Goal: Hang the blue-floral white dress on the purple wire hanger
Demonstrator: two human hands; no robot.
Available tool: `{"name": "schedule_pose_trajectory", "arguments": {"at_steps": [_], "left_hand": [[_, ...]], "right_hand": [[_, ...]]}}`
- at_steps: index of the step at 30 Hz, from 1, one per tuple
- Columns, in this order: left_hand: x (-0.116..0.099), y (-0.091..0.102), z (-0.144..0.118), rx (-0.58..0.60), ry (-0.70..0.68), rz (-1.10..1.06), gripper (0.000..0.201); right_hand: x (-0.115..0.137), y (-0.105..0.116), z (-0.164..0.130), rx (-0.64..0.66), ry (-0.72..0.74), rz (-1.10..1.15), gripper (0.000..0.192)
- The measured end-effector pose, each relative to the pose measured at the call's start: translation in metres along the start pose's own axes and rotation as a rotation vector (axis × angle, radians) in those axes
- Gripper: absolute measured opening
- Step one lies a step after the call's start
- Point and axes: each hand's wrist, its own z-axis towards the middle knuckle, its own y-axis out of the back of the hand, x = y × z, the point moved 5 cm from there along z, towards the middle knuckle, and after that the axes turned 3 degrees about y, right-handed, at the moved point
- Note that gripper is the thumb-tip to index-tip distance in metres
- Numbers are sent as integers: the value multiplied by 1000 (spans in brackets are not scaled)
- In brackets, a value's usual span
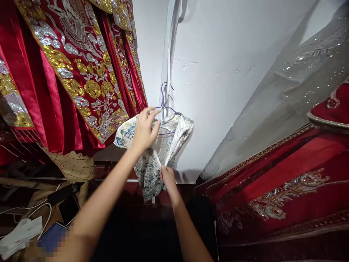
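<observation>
Floral garment (151, 180) hangs on the purple hanger (163, 104). Below the hanger, the right hand (168, 177) pinches the garment's front in its grip; just left of the hanger, the left hand (144, 130) has its grip spread at the shoulder.

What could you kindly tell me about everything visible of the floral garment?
The floral garment is pale, soft-looking cloth with a blue-grey print, a short sleeve at picture left and white edging along its open front. It hangs from a purple hanger in front of a white wall, narrowing downward in folds. The right hand grips its front; the left hand overlaps its shoulder, though contact there is unclear.
</observation>
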Motion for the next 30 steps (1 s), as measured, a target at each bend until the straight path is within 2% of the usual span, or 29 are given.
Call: {"name": "schedule_pose_trajectory", "arguments": {"at_steps": [2,5,6,7,9,11,13,17,21,25,30], "left_hand": [[-12,8,-58,-137,107,-182,22],[-4,5,-155,-348,476,-371,15],[2,-1,-182,-382,604,-436,15],[8,-10,-203,-335,715,-514,17],[11,-30,-226,-115,825,-687,24],[8,-39,-227,79,827,-785,29],[2,-38,-219,154,793,-798,29],[-6,-35,-209,174,776,-812,21],[-9,-45,-217,176,842,-864,12],[-11,-54,-223,180,915,-908,14],[-11,-55,-225,213,920,-939,14]], "right_hand": [[-3,-6,-20,-17,-25,97,40],[2,-15,-40,11,-47,221,39],[5,-17,-45,36,-49,264,40],[10,-18,-48,59,-47,303,40],[19,-17,-52,86,-37,354,42],[27,-13,-56,83,-17,372,45],[34,-9,-59,78,6,386,48],[39,1,-63,87,30,375,51],[41,10,-64,146,31,349,51],[43,12,-67,221,36,350,43],[45,13,-69,205,-5,353,30]]}}
